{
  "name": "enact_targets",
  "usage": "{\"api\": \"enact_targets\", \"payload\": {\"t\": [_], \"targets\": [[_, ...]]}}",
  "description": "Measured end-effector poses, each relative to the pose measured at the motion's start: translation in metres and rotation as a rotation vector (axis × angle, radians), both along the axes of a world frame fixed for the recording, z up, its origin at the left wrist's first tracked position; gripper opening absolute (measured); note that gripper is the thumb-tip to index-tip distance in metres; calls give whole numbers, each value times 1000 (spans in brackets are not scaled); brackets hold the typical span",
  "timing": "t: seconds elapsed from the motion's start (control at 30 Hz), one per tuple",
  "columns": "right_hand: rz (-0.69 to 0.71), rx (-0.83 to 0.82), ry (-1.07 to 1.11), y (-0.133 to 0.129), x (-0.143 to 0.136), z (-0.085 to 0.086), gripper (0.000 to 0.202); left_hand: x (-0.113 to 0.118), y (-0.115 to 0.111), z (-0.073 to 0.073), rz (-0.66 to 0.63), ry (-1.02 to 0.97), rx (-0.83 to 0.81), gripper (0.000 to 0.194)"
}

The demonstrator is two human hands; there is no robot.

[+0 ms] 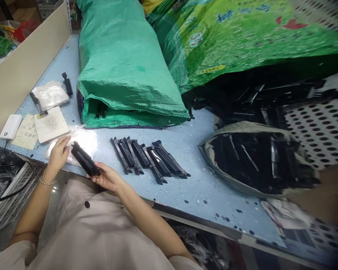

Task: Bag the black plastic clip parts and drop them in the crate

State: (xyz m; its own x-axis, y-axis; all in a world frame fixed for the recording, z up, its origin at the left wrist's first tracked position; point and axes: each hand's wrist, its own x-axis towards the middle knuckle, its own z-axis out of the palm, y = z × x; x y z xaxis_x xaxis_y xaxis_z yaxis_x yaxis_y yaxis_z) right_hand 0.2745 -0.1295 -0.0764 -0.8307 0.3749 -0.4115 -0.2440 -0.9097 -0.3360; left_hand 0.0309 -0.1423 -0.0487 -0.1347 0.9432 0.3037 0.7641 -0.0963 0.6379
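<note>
In my right hand is a long black plastic part, gripped at its near end and tilted over the table's front edge. My left hand is beside the far end of that part, its fingers pinched together over a stack of clear plastic bags. Whether a bag is between those fingers is too unclear to see. To the right, several similar black plastic parts lie side by side in a slanting row on the blue tabletop.
A green woven sack stands behind the row, beside a printed green sack. At the right an open grey sack holds black parts. A notepad, a white power bank and a clear bag bundle lie left.
</note>
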Motion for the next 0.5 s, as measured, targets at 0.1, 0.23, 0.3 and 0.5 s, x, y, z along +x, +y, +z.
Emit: {"api": "enact_targets", "payload": {"t": [0.1, 0.23, 0.3, 0.5], "targets": [[5, -38, -14, -4, 0, -9, 33, 22, -16, 10, -129, 187, 137, 53], [-317, 89, -50, 2, 14, 4, 32, 67, -37, 9, -406, 240, 302, 65], [-488, 156, -89, 4, 25, 14, 36, 90, -38, 3, -373, 193, 376, 65], [-641, 266, -329, -12, 93, 33, 35, 165, -37, -4, -719, 68, 470, 63]]}}
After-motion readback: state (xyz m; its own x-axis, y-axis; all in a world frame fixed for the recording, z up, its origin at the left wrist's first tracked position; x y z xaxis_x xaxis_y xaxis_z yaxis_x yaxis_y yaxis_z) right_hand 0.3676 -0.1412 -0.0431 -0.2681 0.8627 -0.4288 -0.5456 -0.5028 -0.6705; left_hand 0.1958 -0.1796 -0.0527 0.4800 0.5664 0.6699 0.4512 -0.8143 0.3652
